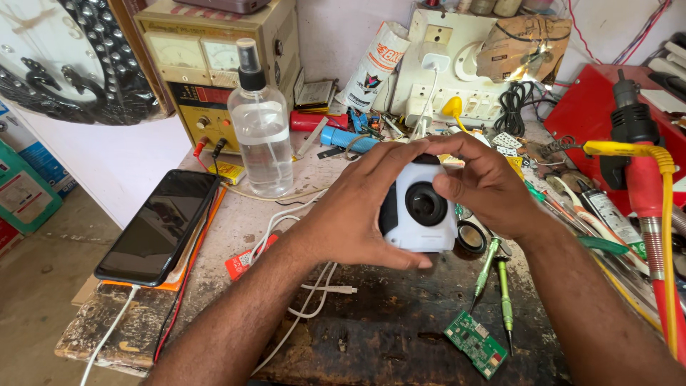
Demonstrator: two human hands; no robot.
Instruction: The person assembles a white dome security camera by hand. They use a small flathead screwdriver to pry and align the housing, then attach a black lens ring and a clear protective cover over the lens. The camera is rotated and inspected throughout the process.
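Observation:
A small white box-shaped camera [421,218] with a round black lens facing me is held above the worn workbench [400,336]. My left hand [354,211] wraps its left side, thumb under the bottom edge. On the other side my right hand [486,182] grips its top and right face, fingers curled over the upper edge. Just below and right lie two green-handled screwdrivers [496,275] and a small green circuit board [476,343].
A clear spray bottle [261,136] stands behind my left hand. A black phone [161,225] charges at the left on an orange pad. White cables [314,289] trail under my left wrist. A power supply [214,64], a socket board [450,71] and a red-handled tool [643,179] crowd the back and right.

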